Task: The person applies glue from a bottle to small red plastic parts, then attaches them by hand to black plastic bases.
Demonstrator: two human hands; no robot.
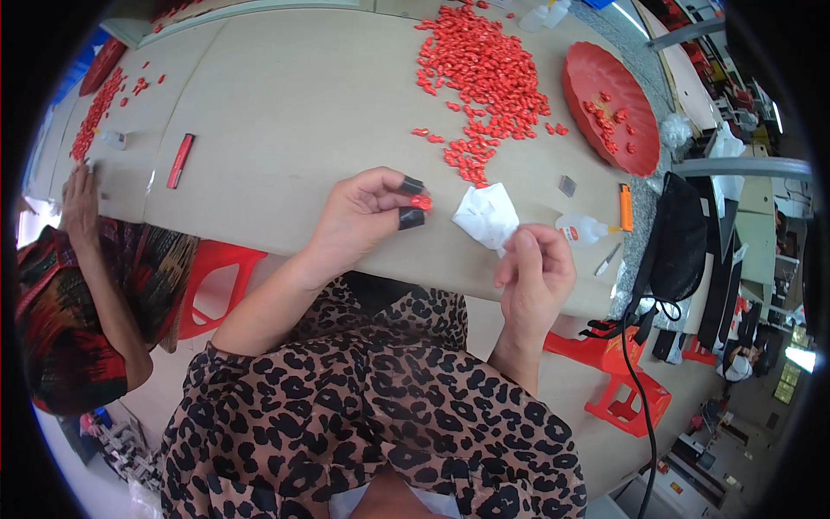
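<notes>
My left hand (350, 212) is closed in a pinch over the table, holding a small glossy red piece (421, 202) between thumb and finger. Black tape wraps those two fingertips. A crumpled white tissue (486, 214) lies just to the right of the piece. Beside the tissue's lower right corner is my right hand (536, 272), its thumb and fingers drawn together. Whether they grip the tissue's corner or something thin is hidden. Beyond the tissue, a large heap of small red peanut-shaped pieces (484, 73) spreads over the table (285, 104).
At right stand a scalloped red tray (635, 130) with several pieces, a small glue bottle (584, 229), an orange lighter (625, 208) and a small blade (608, 259). A red stick-shaped box (180, 162) lies left. A co-worker's hand (80, 203) rests near another red pile (93, 121).
</notes>
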